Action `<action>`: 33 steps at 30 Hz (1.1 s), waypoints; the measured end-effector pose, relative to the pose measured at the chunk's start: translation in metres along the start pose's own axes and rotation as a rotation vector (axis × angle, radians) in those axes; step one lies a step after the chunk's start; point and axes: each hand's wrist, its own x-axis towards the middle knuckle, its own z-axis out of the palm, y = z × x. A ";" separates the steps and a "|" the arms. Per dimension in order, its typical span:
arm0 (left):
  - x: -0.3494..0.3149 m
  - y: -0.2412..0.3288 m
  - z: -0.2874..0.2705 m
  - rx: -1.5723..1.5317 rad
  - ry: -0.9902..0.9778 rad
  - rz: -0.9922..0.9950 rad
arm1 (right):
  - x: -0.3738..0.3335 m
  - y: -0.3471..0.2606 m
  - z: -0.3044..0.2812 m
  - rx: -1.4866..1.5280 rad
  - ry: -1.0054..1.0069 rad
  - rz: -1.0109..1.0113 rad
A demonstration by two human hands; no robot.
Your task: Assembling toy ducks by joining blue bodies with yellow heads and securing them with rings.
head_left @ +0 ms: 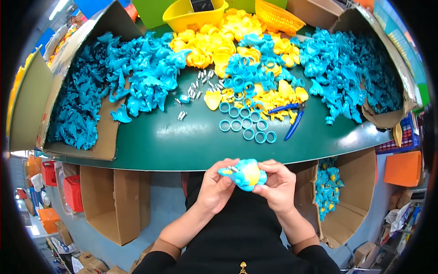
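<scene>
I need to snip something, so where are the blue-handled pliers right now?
In the head view, the blue-handled pliers lie on the green table, right of centre, beside the loose blue rings and against the small yellow parts.

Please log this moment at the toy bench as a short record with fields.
left hand: left hand grips the left end of the blue and yellow plastic toy
right hand: right hand pinches the toy's right side
position: toy held over the lap, short of the dark green table
on table: loose blue plastic rings, small metal pins, blue-handled pliers, yellow plastic shells
sides: heaps of blue plastic parts spilling from open cardboard boxes
below right: cardboard box of assembled toys
</scene>
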 end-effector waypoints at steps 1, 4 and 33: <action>0.001 0.000 -0.004 0.003 -0.013 0.009 | -0.001 0.001 -0.001 -0.002 -0.009 -0.013; 0.008 0.007 -0.009 0.286 -0.116 0.227 | 0.005 0.005 -0.010 0.092 -0.092 0.094; 0.036 0.036 -0.007 1.263 0.012 0.447 | 0.056 -0.001 -0.053 -1.143 0.064 -0.358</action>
